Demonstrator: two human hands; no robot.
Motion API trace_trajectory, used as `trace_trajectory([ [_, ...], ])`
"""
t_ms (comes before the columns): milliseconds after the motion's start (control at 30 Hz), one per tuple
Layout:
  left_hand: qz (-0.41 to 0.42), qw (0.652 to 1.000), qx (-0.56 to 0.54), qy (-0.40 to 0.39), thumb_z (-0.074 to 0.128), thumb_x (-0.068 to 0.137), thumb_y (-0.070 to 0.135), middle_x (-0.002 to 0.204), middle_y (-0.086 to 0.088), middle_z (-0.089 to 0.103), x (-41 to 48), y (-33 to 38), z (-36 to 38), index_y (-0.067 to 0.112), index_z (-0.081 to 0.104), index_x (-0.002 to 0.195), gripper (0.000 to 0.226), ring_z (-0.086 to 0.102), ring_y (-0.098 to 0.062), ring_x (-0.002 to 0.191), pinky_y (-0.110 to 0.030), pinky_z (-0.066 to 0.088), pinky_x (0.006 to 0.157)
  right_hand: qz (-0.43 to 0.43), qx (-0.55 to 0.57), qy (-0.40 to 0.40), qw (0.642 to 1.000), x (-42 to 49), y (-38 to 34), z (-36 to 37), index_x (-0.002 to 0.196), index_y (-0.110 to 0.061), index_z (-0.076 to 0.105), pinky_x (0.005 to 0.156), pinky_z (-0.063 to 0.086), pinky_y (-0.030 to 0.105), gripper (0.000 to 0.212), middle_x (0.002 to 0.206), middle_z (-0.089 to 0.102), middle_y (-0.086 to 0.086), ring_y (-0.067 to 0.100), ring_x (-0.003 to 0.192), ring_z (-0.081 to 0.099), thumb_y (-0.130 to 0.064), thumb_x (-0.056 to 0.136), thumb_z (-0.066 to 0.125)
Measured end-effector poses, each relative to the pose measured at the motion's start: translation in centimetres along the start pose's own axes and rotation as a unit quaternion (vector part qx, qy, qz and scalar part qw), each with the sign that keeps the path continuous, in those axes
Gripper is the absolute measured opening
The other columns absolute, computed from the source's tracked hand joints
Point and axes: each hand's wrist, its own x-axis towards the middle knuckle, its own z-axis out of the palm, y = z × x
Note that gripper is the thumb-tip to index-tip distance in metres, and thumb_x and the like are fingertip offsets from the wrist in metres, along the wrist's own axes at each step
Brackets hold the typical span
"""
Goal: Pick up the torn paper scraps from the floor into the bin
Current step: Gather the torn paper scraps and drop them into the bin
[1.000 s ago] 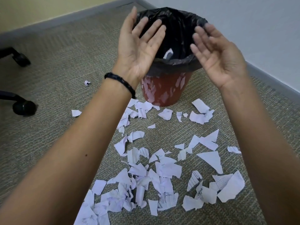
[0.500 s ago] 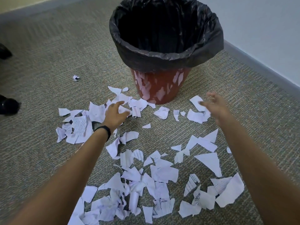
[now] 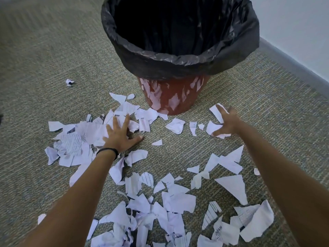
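A red bin lined with a black bag stands on the carpet at the top centre. Several torn white paper scraps lie spread in front of it. My left hand, with a black wristband, lies flat with spread fingers on a heap of scraps left of the bin. My right hand reaches down with spread fingers onto a small cluster of scraps right of the bin's base. Neither hand holds paper.
A crumpled scrap lies apart on the grey-green carpet at the left. A grey skirting board and white wall run behind the bin on the right.
Both hands came down from above the bin to the floor. My left hand now presses flat on the left heap, and my right hand has reached the scraps by the bin. The view moved closer.
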Motion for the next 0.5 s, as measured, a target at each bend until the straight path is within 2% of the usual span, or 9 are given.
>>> trace_trajectory([
  [100, -0.025, 0.999, -0.038, -0.003, 0.057, 0.071, 0.073, 0.157, -0.009, -0.018, -0.3, 1.2, -0.4, 0.042, -0.004, 0.147, 0.102, -0.011, -0.042, 0.143, -0.064, 0.01, 0.112, -0.001, -0.026, -0.023, 0.999, 0.8, -0.4, -0.9, 0.149, -0.028, -0.004, 0.112, 0.024, 0.054, 0.123, 0.152, -0.013, 0.025, 0.047, 0.141, 0.001, -0.041, 0.063, 0.083],
  [267, -0.052, 0.997, -0.057, 0.008, 0.059, 0.074, 0.066, 0.158, -0.006, -0.015, -0.5, 2.7, -0.1, 0.046, 0.016, 0.145, 0.085, -0.015, -0.041, 0.142, -0.068, 0.004, 0.108, 0.011, -0.089, -0.041, 0.995, 0.8, -1.2, -1.2, 0.146, -0.04, 0.007, 0.106, 0.026, 0.059, 0.113, 0.152, -0.008, 0.023, 0.048, 0.139, 0.003, -0.038, 0.063, 0.083],
  [400, -0.046, 0.99, -0.104, 0.078, 0.067, 0.081, 0.042, 0.155, -0.013, 0.009, -0.2, 2.8, 0.1, 0.034, 0.042, 0.135, 0.06, 0.002, -0.041, 0.141, -0.065, 0.019, 0.109, 0.015, -0.056, -0.005, 0.998, 0.5, -0.9, -0.7, 0.138, -0.029, 0.028, 0.101, 0.036, 0.051, 0.097, 0.141, 0.014, 0.022, 0.044, 0.132, 0.021, -0.028, 0.06, 0.085],
  [500, -0.038, 0.987, -0.091, 0.124, 0.065, 0.084, 0.02, 0.146, -0.016, 0.027, -0.7, 2.8, 0.1, 0.021, 0.054, 0.124, 0.041, 0.023, -0.037, 0.134, -0.056, 0.032, 0.103, 0.011, -0.028, 0.002, 1.0, -0.2, -0.8, 0.0, 0.128, -0.017, 0.038, 0.088, 0.048, 0.041, 0.08, 0.13, 0.022, 0.022, 0.042, 0.117, 0.038, -0.019, 0.062, 0.083],
])
